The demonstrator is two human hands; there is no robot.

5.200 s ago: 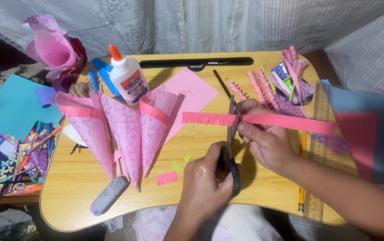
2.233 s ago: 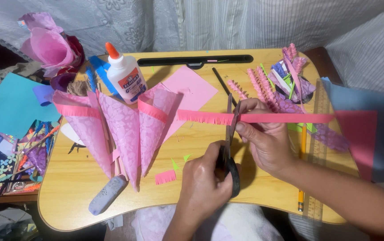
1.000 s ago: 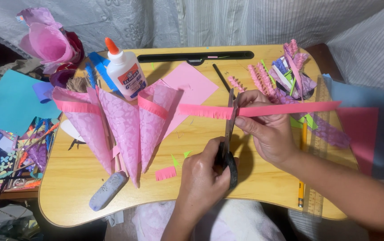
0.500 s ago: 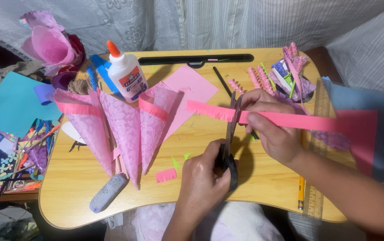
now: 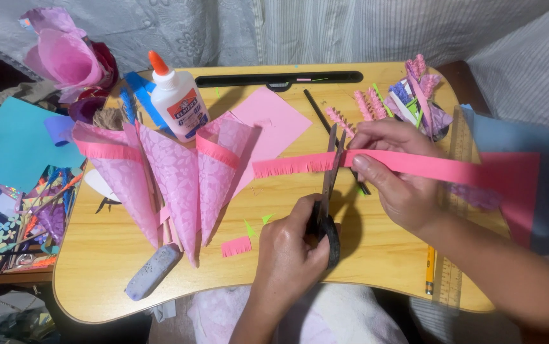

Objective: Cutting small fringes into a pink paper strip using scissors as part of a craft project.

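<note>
My left hand (image 5: 290, 251) grips the black handles of a pair of scissors (image 5: 330, 167), blades pointing away from me and set across the lower edge of a long pink paper strip (image 5: 427, 167). My right hand (image 5: 395, 181) pinches that strip just right of the blades and holds it level above the wooden lap table (image 5: 96, 255). Left of the blades the strip's lower edge is cut into a fine fringe. A small fringed pink scrap (image 5: 236, 246) lies on the table near my left hand.
Three pink patterned paper cones (image 5: 179, 178) lie to the left, with a glue bottle (image 5: 177, 102), a pink sheet (image 5: 271, 121) and a grey block (image 5: 152, 272). A ruler (image 5: 456, 210) and pencil (image 5: 429, 274) sit on the right, fringed pieces (image 5: 414, 95) behind.
The strip tilted for a moment and is level again, fed slightly leftward through the blades. Both hands stay in nearly the same place, scissors still at the strip's lower edge.
</note>
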